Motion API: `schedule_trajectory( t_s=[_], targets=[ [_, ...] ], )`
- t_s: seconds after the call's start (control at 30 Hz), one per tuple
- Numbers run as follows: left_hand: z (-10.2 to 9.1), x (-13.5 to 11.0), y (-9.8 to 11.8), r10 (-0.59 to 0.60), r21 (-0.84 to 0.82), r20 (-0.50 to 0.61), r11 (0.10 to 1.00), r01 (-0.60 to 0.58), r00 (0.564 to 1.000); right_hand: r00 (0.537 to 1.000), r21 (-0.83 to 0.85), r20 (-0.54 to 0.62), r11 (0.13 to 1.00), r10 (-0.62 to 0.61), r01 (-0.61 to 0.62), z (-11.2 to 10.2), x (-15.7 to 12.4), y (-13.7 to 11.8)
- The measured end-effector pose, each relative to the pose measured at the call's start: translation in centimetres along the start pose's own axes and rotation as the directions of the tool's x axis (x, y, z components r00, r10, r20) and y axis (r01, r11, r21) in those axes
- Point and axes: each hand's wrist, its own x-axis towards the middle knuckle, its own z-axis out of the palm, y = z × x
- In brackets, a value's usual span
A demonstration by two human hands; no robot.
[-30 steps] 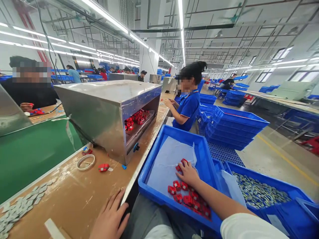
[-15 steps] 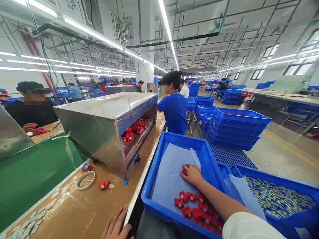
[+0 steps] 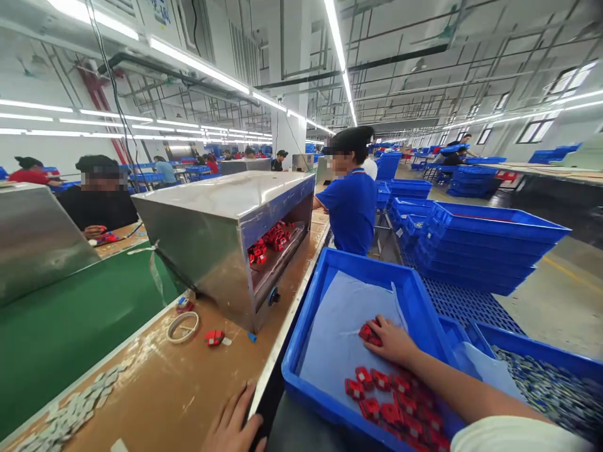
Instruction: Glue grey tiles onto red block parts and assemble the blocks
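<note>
My right hand (image 3: 393, 339) is inside a blue plastic bin (image 3: 294, 370), its fingers curled over a few small red plastic pieces (image 3: 370, 333). Those pieces rest on or just above the pale blue sheet (image 3: 330, 320) lining the bin; the exact contact is hidden. Nearer to me in the same bin lies a heap of similar red pieces (image 3: 390, 413), partly behind my forearm. My left hand (image 3: 233, 420) lies on the brown worktable (image 3: 164, 402) by its metal edge, fingers stretched out and holding nothing.
A metal hood (image 3: 198, 245) stands on the table with red pieces (image 3: 271, 242) inside. A tape ring (image 3: 183, 328), a loose red piece (image 3: 214, 338) and grey flat pieces (image 3: 80, 408) lie nearby. Stacked bins (image 3: 485, 245) stand right; a co-worker (image 3: 351, 194) is ahead.
The view has swung left, so the surroundings sit farther right. My right hand has shifted slightly toward the red heap, and more red shows under its fingers. My left hand stays on the table.
</note>
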Motion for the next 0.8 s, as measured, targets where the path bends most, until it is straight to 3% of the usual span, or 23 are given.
schedule_trajectory(
  t_s=[0.17,0.27,0.37,0.57,0.8],
  targets=[
    [-2.0,1.1,0.9,-0.050,-0.024,-0.013,0.998,0.050,0.999,0.993,-0.017,0.114,0.999,-0.035,0.037,-1.7,-0.1,-0.6],
    [-2.2,1.2,1.1,-0.045,-0.030,-0.039,0.999,0.044,0.998,0.992,-0.010,0.119,0.999,0.042,-0.041,-2.0,0.6,-1.2],
    [-1.9,1.1,0.9,-0.052,-0.050,-0.036,0.997,0.050,0.998,0.987,-0.002,0.100,0.992,0.129,-0.129,-1.8,1.5,-1.2],
    [-2.0,1.1,1.3,-0.104,-0.083,-0.006,0.991,0.103,0.995,0.982,0.094,0.062,0.979,0.178,-0.183,-2.1,2.4,-0.1],
    [-2.7,1.1,2.1,-0.188,-0.153,0.111,0.967,0.204,0.976,0.939,0.364,-0.042,0.881,0.341,-0.303,-2.3,3.2,0.8]
  ],
)
